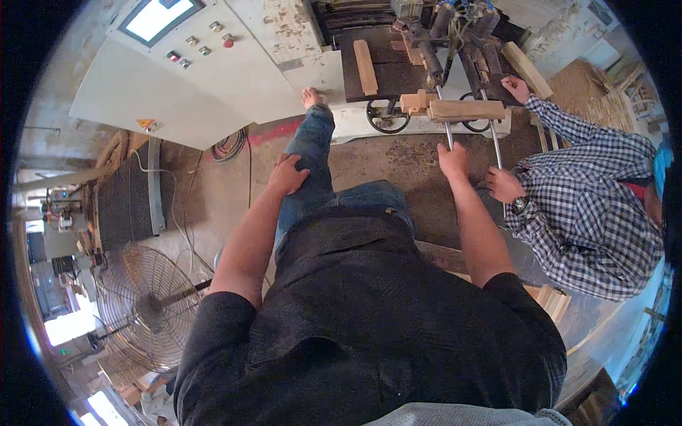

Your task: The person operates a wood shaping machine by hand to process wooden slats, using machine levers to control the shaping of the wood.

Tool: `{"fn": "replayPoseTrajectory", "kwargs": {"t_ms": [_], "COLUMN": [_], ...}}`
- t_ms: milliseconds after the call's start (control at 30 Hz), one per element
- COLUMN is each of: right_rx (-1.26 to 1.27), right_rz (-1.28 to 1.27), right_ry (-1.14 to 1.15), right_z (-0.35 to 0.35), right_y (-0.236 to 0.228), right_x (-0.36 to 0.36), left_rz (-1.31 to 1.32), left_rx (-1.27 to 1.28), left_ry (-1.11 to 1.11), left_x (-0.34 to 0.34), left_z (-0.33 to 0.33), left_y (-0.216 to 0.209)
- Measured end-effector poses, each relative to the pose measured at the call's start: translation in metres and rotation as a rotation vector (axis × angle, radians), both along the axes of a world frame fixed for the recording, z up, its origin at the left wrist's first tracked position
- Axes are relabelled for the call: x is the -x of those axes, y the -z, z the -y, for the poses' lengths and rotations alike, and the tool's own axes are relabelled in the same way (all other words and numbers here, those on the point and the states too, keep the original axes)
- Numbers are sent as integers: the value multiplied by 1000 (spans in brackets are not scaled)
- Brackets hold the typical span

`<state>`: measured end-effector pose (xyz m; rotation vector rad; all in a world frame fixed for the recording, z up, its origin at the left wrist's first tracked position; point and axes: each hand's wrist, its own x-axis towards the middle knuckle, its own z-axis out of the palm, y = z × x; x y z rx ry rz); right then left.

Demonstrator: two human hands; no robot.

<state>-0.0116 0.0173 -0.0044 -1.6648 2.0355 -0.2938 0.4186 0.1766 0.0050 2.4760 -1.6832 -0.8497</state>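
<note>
My left hand (287,175) rests on the leg of my blue jeans (312,145), fingers laid over the cloth, holding nothing. My right hand (453,160) is closed around the lower end of a metal lever (448,133) that comes out of a machine. A wooden block (467,110) appears across this lever and a second metal lever (494,138). Beside it is a smaller wooden piece (418,103) with a stepped end. On the machine's dark table (391,78) lies a wooden strip (364,67).
At right, a co-worker in a checked shirt (586,192) has one hand (506,186) by the second lever and another near the machine. Black handwheels (388,116) sit below the table. A control cabinet (177,85) stands left, a caged fan (149,309) lower left; cables (229,145) cross the floor.
</note>
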Motion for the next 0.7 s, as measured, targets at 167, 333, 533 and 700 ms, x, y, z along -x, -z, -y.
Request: {"fn": "replayPoseTrajectory", "kwargs": {"t_ms": [167,333,533,700], "right_rx": [-12,-1,-4,-48], "right_rz": [4,-14,-4,36], "right_ry": [31,28,28,-15], "right_z": [-1,-2,-6,-3], "right_y": [9,2,-3,-7], "right_x": [2,-4,-2,-5], "left_rz": [13,4,-118,-142], "left_rx": [7,-47,-113,-113], "left_ry": [-32,-136,-186,-153], "left_x": [-3,-18,-19,-19], "left_z": [2,7,17,6], "left_y": [9,41,51,82]}}
